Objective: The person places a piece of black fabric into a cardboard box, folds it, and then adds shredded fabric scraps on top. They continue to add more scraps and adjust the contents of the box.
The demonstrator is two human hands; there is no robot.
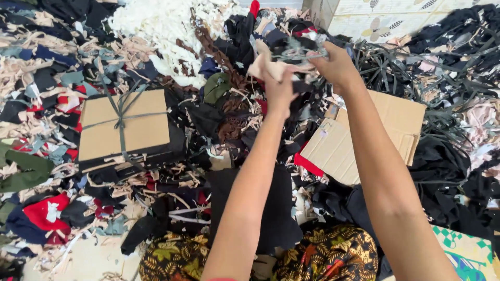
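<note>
1. Hands raised out in front, both closed on the same bunch of fabric scraps (284, 61): left hand (279, 89) clenched on the beige, pinkish piece at the lower end, right hand (333, 65) pinched on the grey and dark strips at the upper end.
2. Bunch held in the air between the two hands, above the heap of offcuts (234, 119) on the floor, not resting on anything.
3. Risk of loose strips slipping out and dropping back into the heap, judging by the thin ends hanging free from the right-hand grip; once fallen, hard to tell apart from the scraps below.
4. Risk of snagging too: long dark grey strips (396, 73) lying tangled just beside the right wrist, likely to drag along if caught by the bunch.
5. Risk of tearing the beige piece if pulled apart hard, as both grips sit close together on thin cloth.
6. No bare surface in view; floor almost wholly buried under cut cloth in black, navy, beige, red and grey, with a mound of white fluffy scraps (156, 26) at the far side.
7. Flat cardboard-topped bundle tied with a grey strip (125, 125) to the left, lying on the heap; opened-out cardboard sheet (364, 140) to the right, under the right forearm.
8. Pale patterned wall or panel (385, 18) at the top right; floral-print garment over the knees (333, 255) at the bottom edge; corner of a green patterned mat (469, 250) at the lower right.
</note>
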